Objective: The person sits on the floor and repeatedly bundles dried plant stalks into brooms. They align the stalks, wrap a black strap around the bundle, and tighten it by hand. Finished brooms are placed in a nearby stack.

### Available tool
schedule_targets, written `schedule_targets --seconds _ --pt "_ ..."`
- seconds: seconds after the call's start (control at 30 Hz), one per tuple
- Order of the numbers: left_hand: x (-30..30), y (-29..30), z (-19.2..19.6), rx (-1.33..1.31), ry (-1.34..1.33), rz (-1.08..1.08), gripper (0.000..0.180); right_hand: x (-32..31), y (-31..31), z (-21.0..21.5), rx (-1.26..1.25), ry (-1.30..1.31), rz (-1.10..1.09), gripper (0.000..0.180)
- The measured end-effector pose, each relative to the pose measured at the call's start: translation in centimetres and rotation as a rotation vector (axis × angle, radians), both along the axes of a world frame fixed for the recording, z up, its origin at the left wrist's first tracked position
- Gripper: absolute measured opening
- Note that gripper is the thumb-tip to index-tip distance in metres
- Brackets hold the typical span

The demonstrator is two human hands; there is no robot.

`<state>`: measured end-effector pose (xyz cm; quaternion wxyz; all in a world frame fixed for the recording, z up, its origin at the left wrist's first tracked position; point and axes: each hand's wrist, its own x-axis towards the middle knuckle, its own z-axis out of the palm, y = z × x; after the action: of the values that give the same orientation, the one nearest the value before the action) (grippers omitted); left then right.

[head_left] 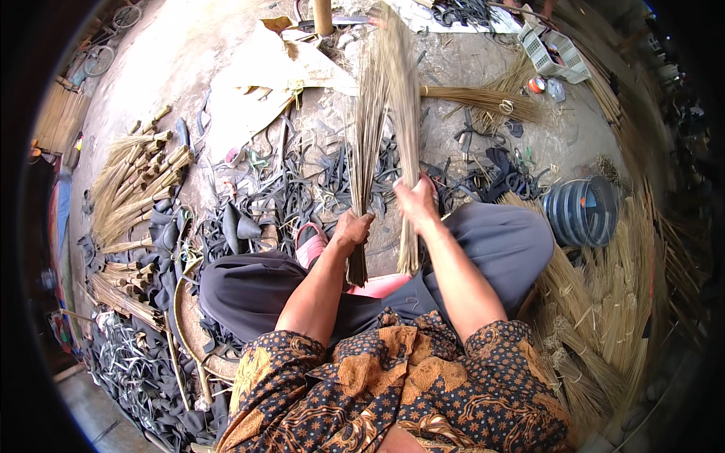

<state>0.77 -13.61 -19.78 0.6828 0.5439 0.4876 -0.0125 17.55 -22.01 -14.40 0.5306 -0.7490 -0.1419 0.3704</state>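
My left hand is closed round a bundle of thin brown broom sticks, held upright with its thick dark ends below my fist. Just to the right, my right hand grips a paler bundle of broom sticks. Its upper part is smeared by motion and leans toward the first bundle. The tops of the two bundles come close or overlap; whether they touch I cannot tell. Black rubber strips lie scattered on the ground behind both hands.
Tied stick bundles are piled at the left, with more loose bundles at the right. A ribbed dark drum-like container stands by my right knee. Farther off are a grey plastic crate, a pale sack and a wooden post.
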Motion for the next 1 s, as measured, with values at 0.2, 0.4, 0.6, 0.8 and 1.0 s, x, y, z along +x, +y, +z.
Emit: schedule_targets --seconds 0.2,0.4,0.6,0.8,1.0 --pt "-0.1 0.2 0.3 -0.011 -0.073 0.182 0.031 15.5 1.8 13.3 -0.109 -0.727 -0.043 0.029" --pt "0.9 1.3 1.7 -0.041 -0.281 0.267 0.03 25.7 -5.0 21.6 -0.37 -1.169 -0.114 0.036" --pt "2.0 2.4 6.1 0.117 -0.296 0.147 0.029 23.4 -13.6 3.6 -0.823 -0.748 0.001 0.038" --pt "1.4 2.8 10.9 0.248 -0.247 0.006 0.03 18.5 -21.4 -12.8 -1.189 -0.442 0.425 0.085" --pt "3.1 1.8 13.4 0.184 -0.342 -0.1 0.024 21.3 -16.9 -1.3 -0.87 -0.692 0.21 0.098"
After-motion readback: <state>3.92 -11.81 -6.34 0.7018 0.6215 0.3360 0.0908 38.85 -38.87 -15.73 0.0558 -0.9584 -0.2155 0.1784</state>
